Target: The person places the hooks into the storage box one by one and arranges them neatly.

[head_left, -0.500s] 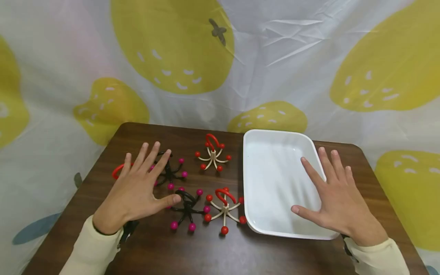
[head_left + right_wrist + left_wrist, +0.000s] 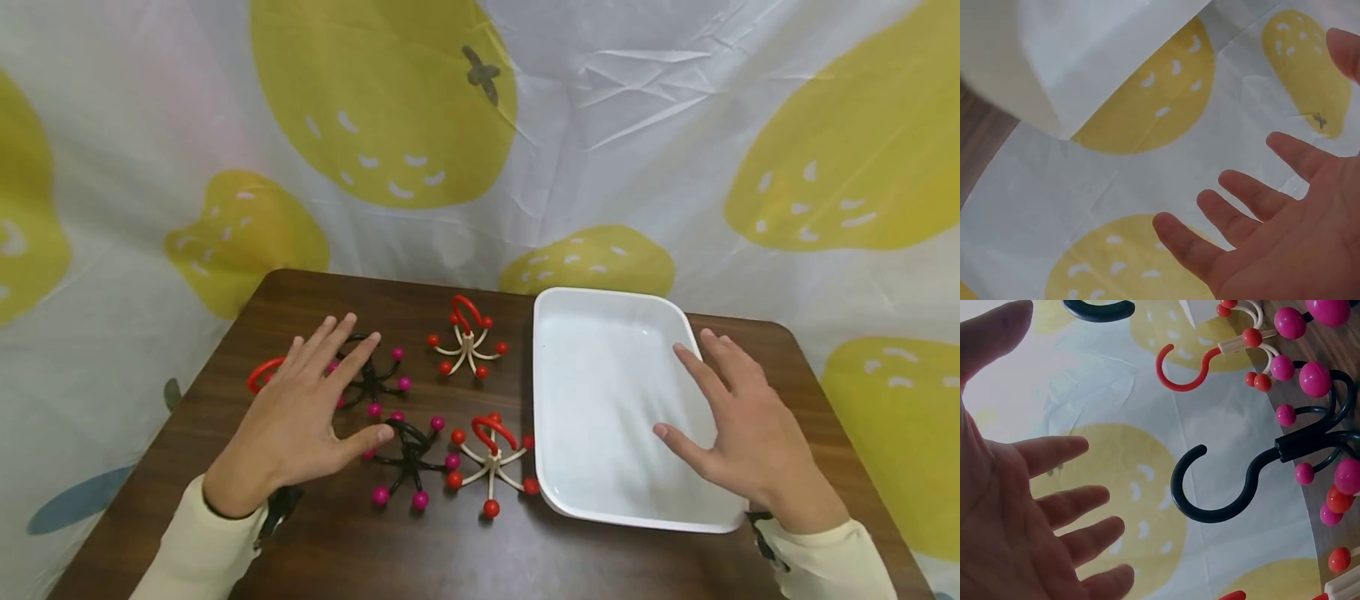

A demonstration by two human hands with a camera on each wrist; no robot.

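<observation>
My left hand (image 2: 292,417) hovers with fingers spread at the left of the table, holding nothing. Below and beside it stand two black multi-armed hooks with magenta ball tips, a farther one (image 2: 369,382) and a nearer one (image 2: 411,454). A red hook end (image 2: 262,375) shows past the hand, the rest of it hidden. Two cream hooks with red tops and red balls, one at the back (image 2: 468,340) and one in front (image 2: 492,460), stand mid-table. Over the right side of a white tray (image 2: 600,400) my right hand (image 2: 761,433) hovers, fingers apart and grasping nothing.
The dark wooden table (image 2: 510,567) has rounded back corners. Behind it hangs a pale cloth (image 2: 420,242) printed with yellow fruit. The nearer cream hook stands close against the tray's left side.
My right hand has shifted slightly right and tilted a little. The left hand has tilted slightly in nearly the same place. The hooks and tray keep their places on the table.
</observation>
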